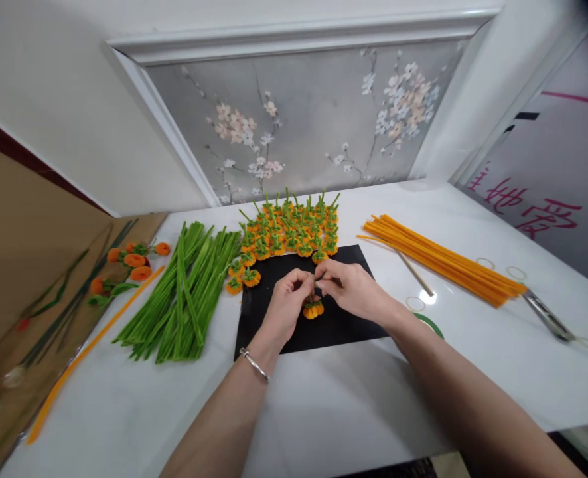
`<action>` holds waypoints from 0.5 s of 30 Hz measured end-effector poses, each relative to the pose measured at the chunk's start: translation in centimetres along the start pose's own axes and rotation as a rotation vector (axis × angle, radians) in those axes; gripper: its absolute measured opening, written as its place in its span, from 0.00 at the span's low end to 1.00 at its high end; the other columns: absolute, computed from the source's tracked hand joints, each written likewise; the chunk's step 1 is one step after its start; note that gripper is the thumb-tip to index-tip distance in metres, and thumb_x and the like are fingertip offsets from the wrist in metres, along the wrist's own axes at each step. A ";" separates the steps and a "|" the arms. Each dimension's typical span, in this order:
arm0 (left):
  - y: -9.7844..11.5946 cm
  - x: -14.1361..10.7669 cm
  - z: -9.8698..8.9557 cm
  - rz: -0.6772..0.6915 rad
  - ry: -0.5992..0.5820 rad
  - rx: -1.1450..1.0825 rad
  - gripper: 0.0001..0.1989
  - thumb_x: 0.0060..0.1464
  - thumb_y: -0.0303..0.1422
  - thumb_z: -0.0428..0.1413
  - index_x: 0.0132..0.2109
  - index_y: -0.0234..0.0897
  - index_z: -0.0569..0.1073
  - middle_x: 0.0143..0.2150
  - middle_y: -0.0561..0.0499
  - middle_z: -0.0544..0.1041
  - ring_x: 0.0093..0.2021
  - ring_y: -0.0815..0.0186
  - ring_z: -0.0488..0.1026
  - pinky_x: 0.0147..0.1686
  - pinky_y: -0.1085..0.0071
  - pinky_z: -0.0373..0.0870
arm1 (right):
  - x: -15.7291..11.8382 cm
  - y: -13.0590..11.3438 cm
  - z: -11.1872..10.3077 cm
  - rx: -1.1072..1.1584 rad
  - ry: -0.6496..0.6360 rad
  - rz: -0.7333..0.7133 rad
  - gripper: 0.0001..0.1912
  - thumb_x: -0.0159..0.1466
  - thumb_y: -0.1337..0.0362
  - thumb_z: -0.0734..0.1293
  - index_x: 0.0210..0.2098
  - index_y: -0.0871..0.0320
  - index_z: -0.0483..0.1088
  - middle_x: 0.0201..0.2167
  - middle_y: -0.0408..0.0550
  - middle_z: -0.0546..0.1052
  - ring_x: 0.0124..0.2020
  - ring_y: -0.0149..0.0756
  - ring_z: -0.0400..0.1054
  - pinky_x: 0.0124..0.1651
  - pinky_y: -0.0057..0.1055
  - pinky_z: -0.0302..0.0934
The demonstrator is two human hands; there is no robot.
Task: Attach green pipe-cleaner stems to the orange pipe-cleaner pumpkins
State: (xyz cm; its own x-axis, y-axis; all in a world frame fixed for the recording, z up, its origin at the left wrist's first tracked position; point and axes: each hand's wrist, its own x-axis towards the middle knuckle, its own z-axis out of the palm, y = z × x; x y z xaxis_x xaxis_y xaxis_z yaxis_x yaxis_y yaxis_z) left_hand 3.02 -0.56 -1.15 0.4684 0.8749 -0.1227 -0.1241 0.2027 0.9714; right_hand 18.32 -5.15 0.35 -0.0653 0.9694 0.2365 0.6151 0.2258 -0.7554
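Observation:
Over a black mat, my left hand and my right hand meet fingertip to fingertip. Between them they pinch the green stem of a small orange pipe-cleaner pumpkin, which hangs just below the fingers above the mat. A silver bracelet circles my left wrist. Behind the mat lies a cluster of several finished orange pumpkins with green stems, with three more at the mat's left corner.
A pile of green pipe cleaners lies to the left, a bundle of orange ones to the right. A wooden stick, metal tool and green tape roll lie right. A flowered branch rests far left.

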 end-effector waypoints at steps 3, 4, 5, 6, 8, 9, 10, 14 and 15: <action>-0.2 0.0 -0.3 -0.045 -0.028 0.009 0.14 0.51 0.40 0.61 0.27 0.34 0.71 0.25 0.54 0.71 0.27 0.73 0.69 0.31 0.76 0.67 | 0.0 0.3 0.2 0.046 0.007 0.009 0.04 0.62 0.69 0.61 0.35 0.54 0.66 0.24 0.39 0.74 0.24 0.30 0.65 0.31 0.25 0.55; -0.2 0.0 -0.5 -0.066 -0.046 -0.005 0.16 0.52 0.43 0.60 0.28 0.33 0.73 0.26 0.52 0.73 0.29 0.72 0.70 0.32 0.75 0.68 | 0.1 0.4 0.2 0.058 0.009 0.009 0.04 0.62 0.68 0.61 0.35 0.54 0.66 0.23 0.39 0.73 0.24 0.30 0.64 0.30 0.25 0.55; -0.1 0.0 -0.7 -0.084 -0.066 -0.023 0.18 0.52 0.45 0.59 0.29 0.32 0.74 0.28 0.51 0.74 0.30 0.71 0.71 0.35 0.74 0.69 | 0.1 0.5 0.2 0.066 0.011 0.009 0.03 0.62 0.68 0.61 0.35 0.54 0.66 0.23 0.38 0.73 0.24 0.30 0.64 0.30 0.25 0.55; -0.1 0.0 -0.8 -0.099 -0.086 -0.044 0.19 0.53 0.47 0.58 0.30 0.32 0.75 0.29 0.49 0.75 0.31 0.70 0.72 0.37 0.73 0.70 | 0.1 0.6 0.2 0.068 0.013 0.010 0.03 0.62 0.68 0.61 0.35 0.54 0.66 0.22 0.38 0.72 0.23 0.30 0.63 0.30 0.25 0.55; 0.0 -0.1 -1.2 -0.113 -0.117 -0.074 0.19 0.53 0.47 0.58 0.33 0.32 0.77 0.32 0.48 0.77 0.34 0.68 0.73 0.41 0.70 0.71 | 0.2 0.8 0.1 0.066 0.017 0.017 0.03 0.62 0.68 0.61 0.34 0.55 0.66 0.21 0.38 0.72 0.23 0.30 0.62 0.29 0.25 0.55; 0.1 -0.1 -1.4 -0.112 -0.121 -0.072 0.18 0.52 0.45 0.59 0.34 0.32 0.78 0.33 0.47 0.77 0.36 0.68 0.74 0.43 0.70 0.71 | 0.2 0.8 0.0 0.066 0.018 0.022 0.03 0.62 0.67 0.61 0.34 0.55 0.66 0.22 0.38 0.72 0.23 0.30 0.63 0.29 0.26 0.55; 0.1 0.0 -1.5 -0.110 -0.120 -0.062 0.16 0.51 0.43 0.61 0.34 0.32 0.79 0.34 0.48 0.78 0.37 0.67 0.74 0.44 0.69 0.71 | 0.2 0.9 0.0 0.067 0.019 0.027 0.02 0.62 0.67 0.61 0.34 0.55 0.65 0.22 0.38 0.72 0.23 0.30 0.63 0.30 0.26 0.55; -0.2 0.1 -1.8 -0.105 -0.105 0.002 0.13 0.45 0.35 0.66 0.38 0.32 0.80 0.37 0.48 0.78 0.38 0.67 0.74 0.47 0.68 0.69 | 0.1 0.9 -0.1 0.074 0.012 0.043 0.02 0.62 0.67 0.62 0.35 0.55 0.66 0.23 0.39 0.74 0.24 0.30 0.65 0.31 0.26 0.56; -0.2 0.2 -1.9 -0.099 -0.107 0.018 0.13 0.45 0.35 0.66 0.39 0.32 0.79 0.37 0.47 0.78 0.38 0.67 0.74 0.47 0.67 0.69 | 0.1 0.9 -0.1 0.070 0.010 0.046 0.02 0.62 0.67 0.62 0.34 0.55 0.66 0.23 0.39 0.73 0.24 0.30 0.64 0.30 0.26 0.56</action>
State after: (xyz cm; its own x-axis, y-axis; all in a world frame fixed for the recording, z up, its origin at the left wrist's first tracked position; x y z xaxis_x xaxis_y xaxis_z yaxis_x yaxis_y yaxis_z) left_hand 1.51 0.38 -1.73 0.5680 0.7991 -0.1969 -0.0573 0.2771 0.9591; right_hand 18.99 -4.83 -0.23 -0.0302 0.9779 0.2067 0.5611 0.1877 -0.8062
